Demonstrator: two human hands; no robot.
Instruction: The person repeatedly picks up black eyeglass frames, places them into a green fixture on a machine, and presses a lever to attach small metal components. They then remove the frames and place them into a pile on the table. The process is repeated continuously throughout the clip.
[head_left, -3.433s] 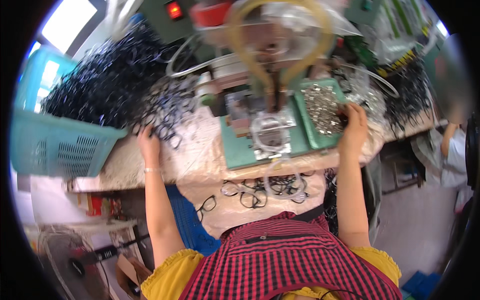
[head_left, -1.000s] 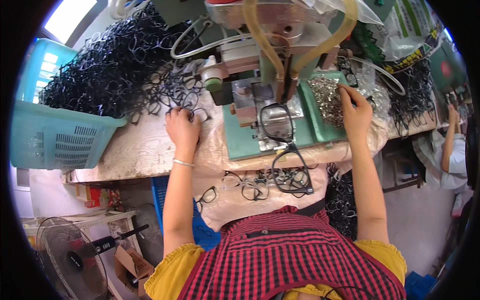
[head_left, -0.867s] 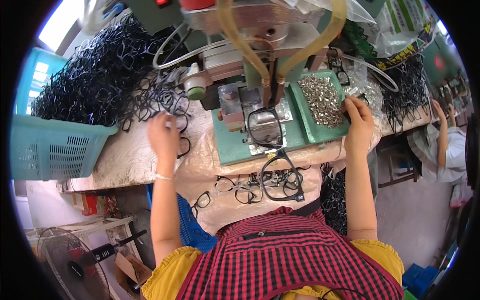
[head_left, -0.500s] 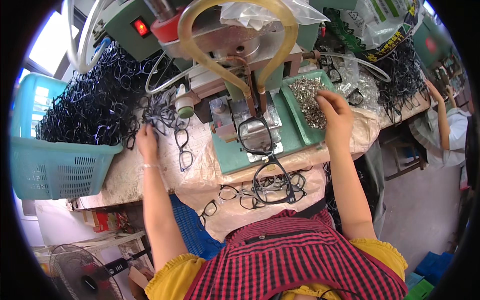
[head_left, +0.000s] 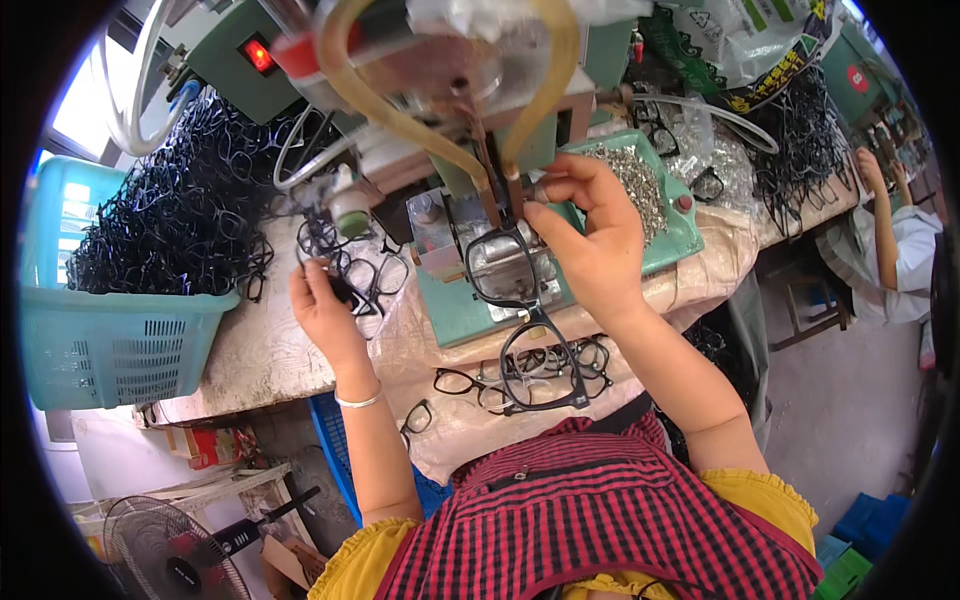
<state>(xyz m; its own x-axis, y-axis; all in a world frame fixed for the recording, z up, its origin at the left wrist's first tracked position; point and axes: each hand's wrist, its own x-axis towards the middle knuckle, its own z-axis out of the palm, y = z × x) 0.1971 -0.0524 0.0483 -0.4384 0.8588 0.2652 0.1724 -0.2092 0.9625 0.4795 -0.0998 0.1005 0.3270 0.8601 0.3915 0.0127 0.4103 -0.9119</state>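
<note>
A black eyeglass frame [head_left: 541, 406] hangs at the machine, its upper lens rim around the metal fixture and its lower rim toward my apron. My right hand [head_left: 600, 240] is closed in a pinch beside the machine's copper-coloured tips [head_left: 514, 200], close to the upper rim; whatever it pinches is too small to make out. On the left, my left hand [head_left: 328, 312] grips a dark eyeglass frame [head_left: 345, 290] at the edge of a loose group of frames [head_left: 388, 272]. A green tray [head_left: 684, 238] of small metal parts [head_left: 645, 185] stands just right of my right hand.
A teal basket [head_left: 125, 345] heaped with black frames [head_left: 170, 215] stands at the left. More frames [head_left: 520, 375] lie on the covering at the table's front edge. Another pile [head_left: 800, 150] lies far right, near a co-worker's arm [head_left: 880, 200]. A fan [head_left: 175, 560] stands lower left.
My right hand has moved left from the tray of small parts to the machine's tips. My left hand has come right and nearer, now with a frame in it. The view has shifted slightly.
</note>
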